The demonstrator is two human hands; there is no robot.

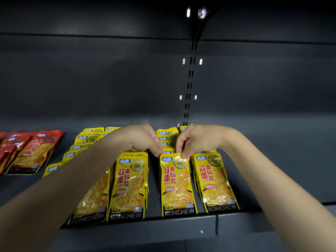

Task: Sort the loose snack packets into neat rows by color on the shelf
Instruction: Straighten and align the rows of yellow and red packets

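Yellow packet [177, 182] lies near the shelf [272, 220] front edge — both hands, left [145, 139] and right [198, 140], pinch its top end, fingers curled.

Yellow snack packets [177, 184] with red lettering, red packets [31, 153], dark grey shelf [272, 160]

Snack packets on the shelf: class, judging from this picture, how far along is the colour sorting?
Done: yellow packets lie in overlapping rows, and red packets sit apart at the left. In hand: both the left hand and right hand pinch the top edge of the front packet in one yellow row. Left: the red group looks untidy and is partly out of view.
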